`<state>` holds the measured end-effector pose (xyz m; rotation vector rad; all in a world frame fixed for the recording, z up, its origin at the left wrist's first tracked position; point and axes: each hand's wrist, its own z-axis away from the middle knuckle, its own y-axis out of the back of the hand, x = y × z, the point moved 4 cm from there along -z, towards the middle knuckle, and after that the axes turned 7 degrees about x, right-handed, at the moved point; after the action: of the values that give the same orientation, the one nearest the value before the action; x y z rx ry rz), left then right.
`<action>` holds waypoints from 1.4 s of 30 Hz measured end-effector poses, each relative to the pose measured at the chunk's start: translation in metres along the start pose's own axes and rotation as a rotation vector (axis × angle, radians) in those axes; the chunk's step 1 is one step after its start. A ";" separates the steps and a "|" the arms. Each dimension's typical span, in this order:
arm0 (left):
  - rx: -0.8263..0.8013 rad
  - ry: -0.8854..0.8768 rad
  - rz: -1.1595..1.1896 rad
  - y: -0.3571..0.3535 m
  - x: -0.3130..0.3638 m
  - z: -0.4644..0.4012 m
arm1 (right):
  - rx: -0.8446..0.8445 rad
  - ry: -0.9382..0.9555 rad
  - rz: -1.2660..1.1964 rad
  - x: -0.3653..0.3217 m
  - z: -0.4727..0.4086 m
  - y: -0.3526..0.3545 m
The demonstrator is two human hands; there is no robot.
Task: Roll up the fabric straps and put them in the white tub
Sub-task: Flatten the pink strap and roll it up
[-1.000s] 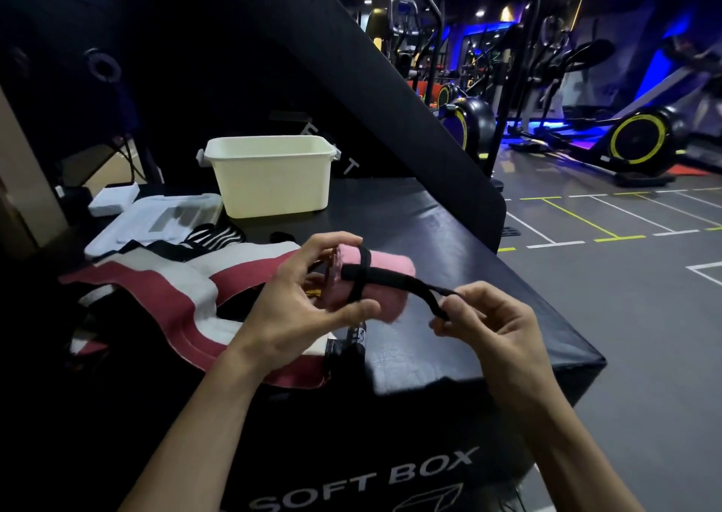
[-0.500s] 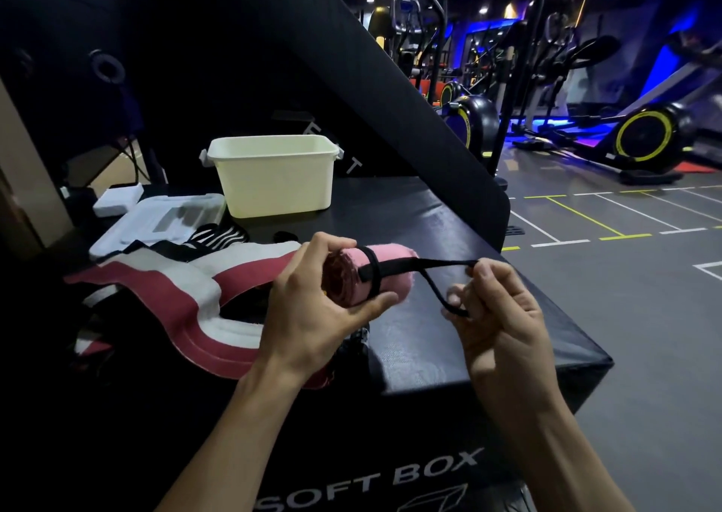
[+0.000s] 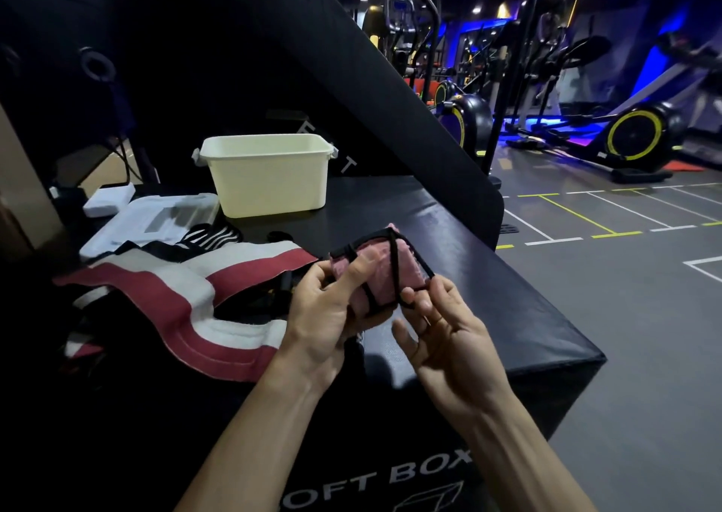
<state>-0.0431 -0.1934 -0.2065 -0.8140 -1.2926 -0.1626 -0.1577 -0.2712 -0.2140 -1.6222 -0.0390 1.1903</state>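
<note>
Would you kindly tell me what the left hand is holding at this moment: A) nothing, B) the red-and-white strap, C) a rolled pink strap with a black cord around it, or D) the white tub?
C: the left hand grips the rolled pink strap above the black box, while the right hand pinches its black cord.

Sitting under everything, a big black soft box [image 3: 488,269] with white letters on its front. Lying at the far left, a flat white tray [image 3: 156,218] and a small white box [image 3: 111,200] just beside it. Standing far off on the grey floor [image 3: 625,316], exercise machines [image 3: 637,136] glowing under blue light
</note>
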 end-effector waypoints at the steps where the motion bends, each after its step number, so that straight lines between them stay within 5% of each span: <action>1: -0.017 0.009 -0.002 -0.001 0.000 0.000 | -0.007 -0.002 0.007 -0.001 0.000 0.000; 11: -0.132 0.028 -0.031 -0.003 0.000 0.006 | 0.034 -0.039 0.258 -0.004 -0.006 0.012; 20: -0.207 -0.018 -0.114 -0.013 -0.001 0.015 | 0.206 0.291 0.561 -0.009 -0.002 0.021; 28: -0.177 -0.329 -0.406 -0.017 0.011 0.018 | 0.236 0.347 0.625 -0.007 -0.001 0.021; 35: -0.193 -0.239 -0.239 -0.006 0.014 0.009 | 0.057 0.215 0.544 0.001 0.004 0.004; 42: -0.163 -0.087 -0.091 -0.008 0.003 0.008 | 0.110 0.398 0.723 0.011 -0.005 -0.004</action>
<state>-0.0528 -0.1933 -0.1995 -0.9099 -1.4128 -0.3108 -0.1464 -0.2673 -0.2182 -1.8011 0.9163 1.3296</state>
